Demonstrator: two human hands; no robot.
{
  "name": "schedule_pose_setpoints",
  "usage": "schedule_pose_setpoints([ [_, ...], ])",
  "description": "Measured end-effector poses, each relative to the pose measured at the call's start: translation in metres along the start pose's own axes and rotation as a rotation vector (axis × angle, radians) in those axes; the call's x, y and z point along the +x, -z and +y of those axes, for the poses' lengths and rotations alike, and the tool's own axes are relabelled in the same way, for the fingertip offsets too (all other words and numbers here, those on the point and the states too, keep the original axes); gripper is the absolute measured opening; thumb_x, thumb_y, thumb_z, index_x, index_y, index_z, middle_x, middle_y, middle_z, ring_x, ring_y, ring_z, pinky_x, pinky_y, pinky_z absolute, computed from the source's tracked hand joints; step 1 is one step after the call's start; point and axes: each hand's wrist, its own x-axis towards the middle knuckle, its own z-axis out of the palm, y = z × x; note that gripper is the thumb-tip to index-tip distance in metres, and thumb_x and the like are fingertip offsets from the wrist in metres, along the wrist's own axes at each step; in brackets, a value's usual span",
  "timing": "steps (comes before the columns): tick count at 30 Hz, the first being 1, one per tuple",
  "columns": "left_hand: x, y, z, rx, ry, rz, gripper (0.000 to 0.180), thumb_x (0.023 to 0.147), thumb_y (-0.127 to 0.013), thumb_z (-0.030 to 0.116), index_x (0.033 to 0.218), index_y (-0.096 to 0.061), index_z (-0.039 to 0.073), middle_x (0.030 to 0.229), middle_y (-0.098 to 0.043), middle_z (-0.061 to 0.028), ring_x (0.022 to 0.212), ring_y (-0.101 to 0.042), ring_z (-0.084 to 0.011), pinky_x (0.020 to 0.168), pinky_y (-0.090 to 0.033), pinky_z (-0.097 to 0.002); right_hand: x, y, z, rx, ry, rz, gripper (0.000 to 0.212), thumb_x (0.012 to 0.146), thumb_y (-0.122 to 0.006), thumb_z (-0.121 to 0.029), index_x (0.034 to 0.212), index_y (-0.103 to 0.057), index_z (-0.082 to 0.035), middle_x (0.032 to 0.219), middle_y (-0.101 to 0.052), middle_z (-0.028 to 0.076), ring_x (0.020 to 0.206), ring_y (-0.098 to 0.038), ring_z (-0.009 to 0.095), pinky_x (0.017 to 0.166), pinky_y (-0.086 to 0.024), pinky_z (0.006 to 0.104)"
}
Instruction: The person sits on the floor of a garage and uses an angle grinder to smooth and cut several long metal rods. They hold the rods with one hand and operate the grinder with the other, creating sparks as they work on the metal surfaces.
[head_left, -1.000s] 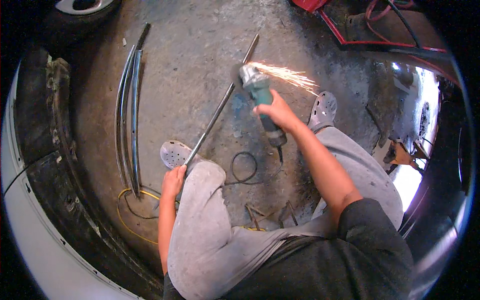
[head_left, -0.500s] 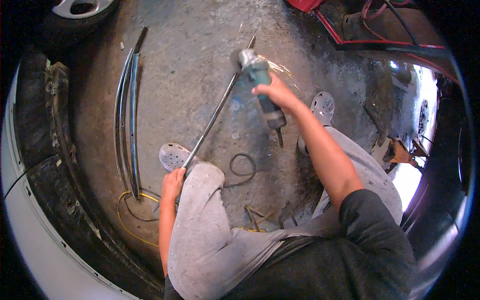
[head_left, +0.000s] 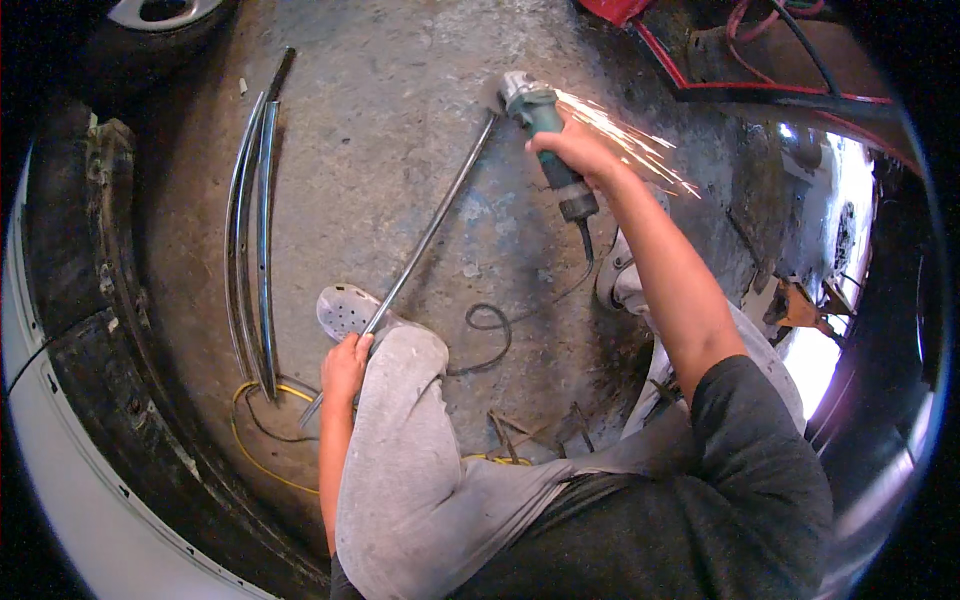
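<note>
My right hand (head_left: 575,148) is closed around the body of a green and black angle grinder (head_left: 545,125). Its disc, by the silver head, meets the far end of a long, thin metal rod (head_left: 432,227), and bright sparks (head_left: 635,138) fly off to the right. Beside my left knee, my left hand (head_left: 346,364) grips the rod near its lower end, which sticks out past the hand. The rod slants up and away from me over the concrete floor. From the grinder's rear a dark power cord (head_left: 588,250) runs down and loops on the floor.
Several curved metal strips (head_left: 255,240) lie on the left, with a yellow cable (head_left: 245,455) near their lower ends. A dark car panel (head_left: 110,250) lines the left side. An orange metal stand (head_left: 805,305) is at right; red-edged bodywork (head_left: 680,75) is at upper right.
The grinder has moved right and slightly farther away, to the rod's far end. The spark stream is longer and brighter. My left hand still holds the rod in nearly the same place.
</note>
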Motion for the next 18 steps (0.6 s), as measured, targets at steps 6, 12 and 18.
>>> schedule_pose_setpoints([
  [6,0.0,0.0,0.003,0.009,0.002,0.011,0.048,0.104,-0.051,0.053,0.095,-0.061,0.007,0.091,-0.069,-0.0273,0.091,-0.064,-0.0528,0.075,-0.048,-0.061,-0.011,-0.007,0.025,-0.116,0.007,-0.063,0.07,0.072,-0.08,-0.024,0.133,-0.054,-0.004,0.1,-0.064,0.009,0.088,-0.062,0.019,0.078,-0.053,0.0354],
  [12,0.0,0.002,-0.004,-0.051,-0.025,-0.01,0.05,0.105,-0.049,0.055,0.097,-0.064,0.008,0.091,-0.069,-0.0275,0.091,-0.064,-0.0529,0.076,-0.048,-0.0609,-0.052,-0.042,0.049,-0.215,0.071,-0.104,0.084,0.067,-0.084,-0.03,0.139,-0.053,0.001,0.112,-0.069,0.015,0.102,-0.065,0.025,0.092,-0.051,0.036],
  [18,0.01,0.001,-0.028,-0.122,-0.103,-0.063,0.056,0.107,-0.045,0.054,0.094,-0.068,0.003,0.083,-0.071,-0.0229,0.084,-0.068,-0.0467,0.071,-0.05,-0.0559,-0.01,-0.022,0.019,0.086,-0.035,-0.025,0.072,0.071,-0.082,-0.023,0.133,-0.053,-0.003,0.103,-0.066,0.012,0.089,-0.066,0.023,0.077,-0.056,0.0405],
])
